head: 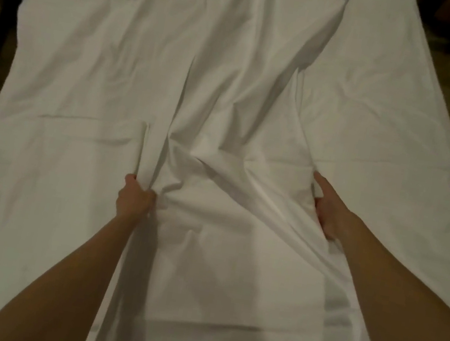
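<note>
White sheet [232,82], spread over the bed [409,127], bunched mid-width. My left hand [136,197] clenches a ridge of it; my right hand [327,211] holds a fold, fingers tucked beneath. Risk: an uneven pull would drag it askew.

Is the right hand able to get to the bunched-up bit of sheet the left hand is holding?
Probably yes. Only wrinkled sheet lies between the right hand and the left hand. But the right hand holds its own fold, so it would likely have to let go first.
</note>
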`<action>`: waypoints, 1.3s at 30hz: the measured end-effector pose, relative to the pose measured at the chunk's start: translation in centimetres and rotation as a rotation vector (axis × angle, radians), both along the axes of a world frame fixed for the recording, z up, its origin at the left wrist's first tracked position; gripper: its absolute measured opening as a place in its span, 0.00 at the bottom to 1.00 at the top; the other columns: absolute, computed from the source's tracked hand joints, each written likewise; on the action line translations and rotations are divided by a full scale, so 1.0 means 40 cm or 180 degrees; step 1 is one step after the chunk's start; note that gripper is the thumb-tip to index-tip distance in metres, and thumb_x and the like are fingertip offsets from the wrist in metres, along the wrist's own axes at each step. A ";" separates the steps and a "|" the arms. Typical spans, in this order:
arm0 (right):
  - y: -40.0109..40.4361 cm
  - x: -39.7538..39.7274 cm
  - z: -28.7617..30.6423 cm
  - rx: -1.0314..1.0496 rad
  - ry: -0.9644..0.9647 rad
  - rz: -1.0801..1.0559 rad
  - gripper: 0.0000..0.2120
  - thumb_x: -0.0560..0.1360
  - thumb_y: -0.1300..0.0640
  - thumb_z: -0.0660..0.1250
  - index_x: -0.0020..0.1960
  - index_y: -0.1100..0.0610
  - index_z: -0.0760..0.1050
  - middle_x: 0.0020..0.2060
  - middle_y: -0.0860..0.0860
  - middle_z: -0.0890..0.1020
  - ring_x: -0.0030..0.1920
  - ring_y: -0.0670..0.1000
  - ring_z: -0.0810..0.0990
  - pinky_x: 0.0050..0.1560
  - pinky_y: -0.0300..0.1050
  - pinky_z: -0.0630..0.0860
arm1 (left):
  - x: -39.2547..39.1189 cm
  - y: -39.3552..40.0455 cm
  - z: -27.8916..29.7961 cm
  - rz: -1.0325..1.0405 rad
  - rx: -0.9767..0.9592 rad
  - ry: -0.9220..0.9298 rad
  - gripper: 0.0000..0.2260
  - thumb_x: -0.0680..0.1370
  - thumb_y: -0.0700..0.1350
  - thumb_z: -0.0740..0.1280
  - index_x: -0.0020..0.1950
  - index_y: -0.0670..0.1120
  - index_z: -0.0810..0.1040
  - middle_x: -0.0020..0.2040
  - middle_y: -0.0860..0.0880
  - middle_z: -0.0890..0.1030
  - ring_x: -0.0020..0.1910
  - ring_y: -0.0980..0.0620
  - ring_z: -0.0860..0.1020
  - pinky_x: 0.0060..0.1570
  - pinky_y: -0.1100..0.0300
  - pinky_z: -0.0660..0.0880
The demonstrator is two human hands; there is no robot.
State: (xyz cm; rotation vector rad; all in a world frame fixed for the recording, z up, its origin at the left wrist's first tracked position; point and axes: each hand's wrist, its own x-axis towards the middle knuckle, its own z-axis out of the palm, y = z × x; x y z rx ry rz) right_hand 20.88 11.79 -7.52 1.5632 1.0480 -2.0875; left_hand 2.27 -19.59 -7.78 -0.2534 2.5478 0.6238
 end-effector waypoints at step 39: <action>0.403 -0.249 0.064 0.3803 -0.0296 -0.0388 0.18 0.73 0.63 0.65 0.29 0.53 0.61 0.28 0.49 0.66 0.29 0.42 0.63 0.33 0.34 0.63 | -0.359 0.120 0.001 0.0142 0.0427 0.0599 0.15 0.81 0.45 0.60 0.52 0.34 0.78 0.44 0.36 0.78 0.47 0.41 0.77 0.44 0.52 0.69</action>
